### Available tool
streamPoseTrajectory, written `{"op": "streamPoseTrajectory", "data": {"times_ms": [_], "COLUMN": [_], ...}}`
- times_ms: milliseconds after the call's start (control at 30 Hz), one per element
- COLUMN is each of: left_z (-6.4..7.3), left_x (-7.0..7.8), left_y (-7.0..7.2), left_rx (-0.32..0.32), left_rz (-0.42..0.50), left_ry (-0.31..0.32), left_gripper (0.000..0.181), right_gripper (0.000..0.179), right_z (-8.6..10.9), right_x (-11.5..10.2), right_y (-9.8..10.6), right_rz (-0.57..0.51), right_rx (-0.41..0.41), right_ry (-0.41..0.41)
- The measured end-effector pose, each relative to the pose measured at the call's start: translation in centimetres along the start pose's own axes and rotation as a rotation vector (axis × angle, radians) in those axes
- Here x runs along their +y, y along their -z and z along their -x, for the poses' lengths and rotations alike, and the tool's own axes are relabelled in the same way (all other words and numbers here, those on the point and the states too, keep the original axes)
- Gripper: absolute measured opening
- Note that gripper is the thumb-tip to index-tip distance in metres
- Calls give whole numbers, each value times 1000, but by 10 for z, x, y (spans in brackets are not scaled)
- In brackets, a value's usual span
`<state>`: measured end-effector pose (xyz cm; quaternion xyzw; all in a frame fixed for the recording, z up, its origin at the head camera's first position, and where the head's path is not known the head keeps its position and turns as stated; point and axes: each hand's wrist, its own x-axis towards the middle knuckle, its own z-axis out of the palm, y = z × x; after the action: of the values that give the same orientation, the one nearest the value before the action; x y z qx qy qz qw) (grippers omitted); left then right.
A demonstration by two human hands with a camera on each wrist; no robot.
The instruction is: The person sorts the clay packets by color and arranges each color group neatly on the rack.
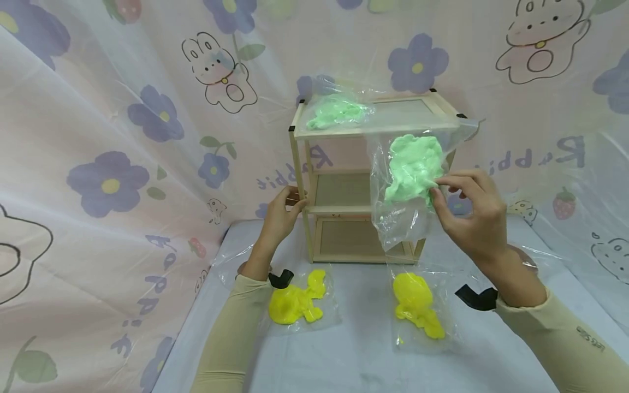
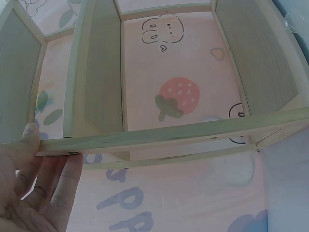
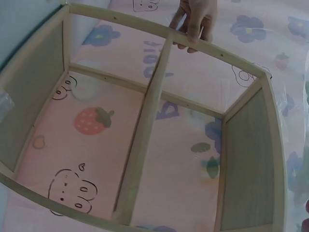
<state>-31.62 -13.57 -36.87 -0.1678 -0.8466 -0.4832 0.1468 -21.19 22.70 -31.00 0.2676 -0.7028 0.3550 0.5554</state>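
- Green bag, clear plastic around a soft lump: held up before right half of shelf, just below its top front edge in head view; contact with frame, cannot tell.
- Right hand: thumb and forefinger nearly together, pinching right side of that bag.
- Left hand: thumb and fingers closed round left front post, near middle board.
- Second green bag: flat on top board, by left edge.
- Pale wood frame, thin panels; standing toward back edge of table.
- Yellow bag: on table, before left front corner of shelf.
- Other yellow bag: on table, before right front corner.
- Flowered curtain behind.
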Motion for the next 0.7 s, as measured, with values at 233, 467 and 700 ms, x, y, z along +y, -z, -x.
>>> {"op": "streamPoseTrajectory", "data": {"times_ms": [233,467,700], "left_z": [-1,0,0], "left_x": [-2,-3,-2], "left_y": [0,0,0], "left_rx": [-6,0,-3], "left_rz": [-7,-10,-9], "left_ry": [-1,-4,-10], "left_gripper": [25,24,25], "right_gripper": [27,20,17], "right_z": [-24,-46,-72], "right_x": [7,18,27], "right_y": [-1,-2,-6], "right_rz": [25,85,111], "right_rx": [31,25,79], "right_ry": [-5,-27,-57]}}
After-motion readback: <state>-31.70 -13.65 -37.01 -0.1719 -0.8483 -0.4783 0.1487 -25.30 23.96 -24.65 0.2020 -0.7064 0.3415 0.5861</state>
